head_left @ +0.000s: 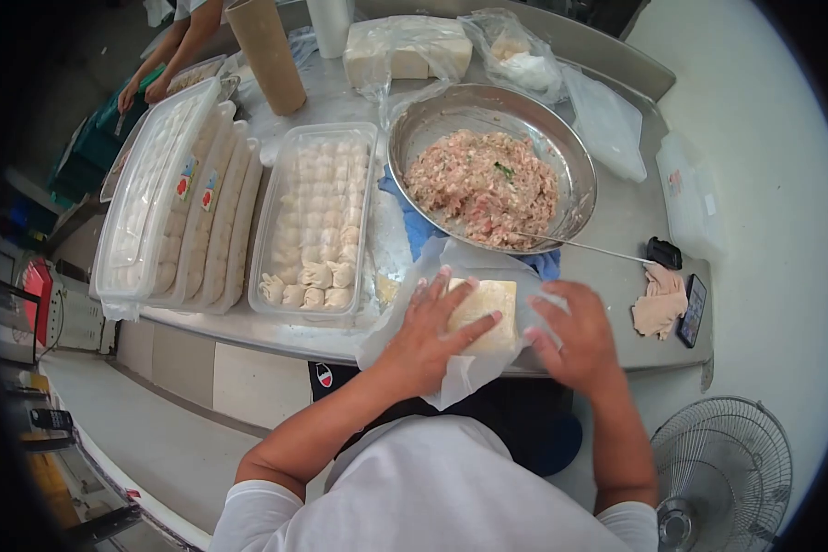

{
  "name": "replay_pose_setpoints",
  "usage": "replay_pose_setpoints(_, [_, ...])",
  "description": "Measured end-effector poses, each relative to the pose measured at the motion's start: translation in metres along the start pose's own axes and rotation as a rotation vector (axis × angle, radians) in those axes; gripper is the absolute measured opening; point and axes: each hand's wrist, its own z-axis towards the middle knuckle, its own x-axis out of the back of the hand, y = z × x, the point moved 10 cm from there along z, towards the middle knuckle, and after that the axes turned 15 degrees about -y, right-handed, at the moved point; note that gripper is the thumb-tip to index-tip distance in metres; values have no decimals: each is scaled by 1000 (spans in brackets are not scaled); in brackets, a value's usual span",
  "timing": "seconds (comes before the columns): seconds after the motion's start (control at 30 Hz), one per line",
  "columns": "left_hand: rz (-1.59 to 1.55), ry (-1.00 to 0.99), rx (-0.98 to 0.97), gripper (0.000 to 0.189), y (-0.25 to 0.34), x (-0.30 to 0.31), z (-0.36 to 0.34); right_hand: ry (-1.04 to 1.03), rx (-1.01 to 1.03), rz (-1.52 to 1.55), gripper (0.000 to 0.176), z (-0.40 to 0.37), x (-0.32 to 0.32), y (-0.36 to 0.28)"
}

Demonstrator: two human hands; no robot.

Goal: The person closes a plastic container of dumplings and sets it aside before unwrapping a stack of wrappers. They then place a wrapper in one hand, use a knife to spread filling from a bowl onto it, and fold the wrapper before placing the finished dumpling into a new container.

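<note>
A square, pale-yellow stack of dough wrappers lies on a clear plastic sheet at the table's front edge. Across the left side of the stack rests my left hand, its fingers spread and laid on top. My right hand is just right of the stack, fingers apart and a little blurred, near the plastic's edge. Behind them stands a wide metal bowl of minced meat filling with green bits. A thin metal stick leans over its rim.
Left of the bowl is a plastic tray of filled dumplings. Several lidded dumpling boxes stand further left. A phone and cloth lie at right. A fan stands below. Another person's hands work at upper left.
</note>
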Motion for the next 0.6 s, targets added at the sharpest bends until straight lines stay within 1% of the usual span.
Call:
replay_pose_setpoints(0.03, [-110,-8,35,84,-11,-1,2,5,-9,3,24,-11,-10,-1])
replay_pose_setpoints(0.07, [-109,-17,28,84,-17,-3,3,54,-88,138,26,-23,-20,12])
replay_pose_setpoints(0.1, [-129,-51,15,88,-23,-10,5,103,-165,275,28,-35,-29,23])
replay_pose_setpoints(0.13, [-147,-83,3,92,-27,-13,8,107,-169,279,28,-44,-34,21])
replay_pose_setpoints(0.2, [-167,-120,4,91,-32,-15,13,36,-214,469,26,-55,-52,25])
replay_pose_setpoints(0.23, [-194,-155,5,90,-33,-18,15,39,-219,474,26,-59,-54,23])
replay_pose_setpoints(0.27, [-194,-162,1,90,-32,-18,16,-15,-201,454,28,-59,-60,17])
replay_pose_setpoints(0.3, [-177,-151,0,92,-31,-17,18,-69,-181,432,29,-60,-65,12])
replay_pose_setpoints(0.33, [-160,-138,0,94,-30,-16,20,-68,-183,432,29,-62,-66,10])
replay_pose_setpoints(0.4, [-156,-144,16,94,-29,-12,25,-185,-107,312,37,-62,-76,-2])
replay_pose_setpoints(0.43, [-153,-153,34,94,-29,-11,26,-185,-105,314,37,-64,-78,-6])
replay_pose_setpoints(0.5, [-190,-141,41,94,-31,-6,31,-197,-111,236,45,-63,-84,-17])
replay_pose_setpoints(0.53, [-227,-127,47,94,-33,-3,33,-195,-112,238,45,-61,-85,-22])
replay_pose_setpoints(0.6, [-284,-141,66,93,-38,3,39,-292,-208,94,50,-57,-96,-26])
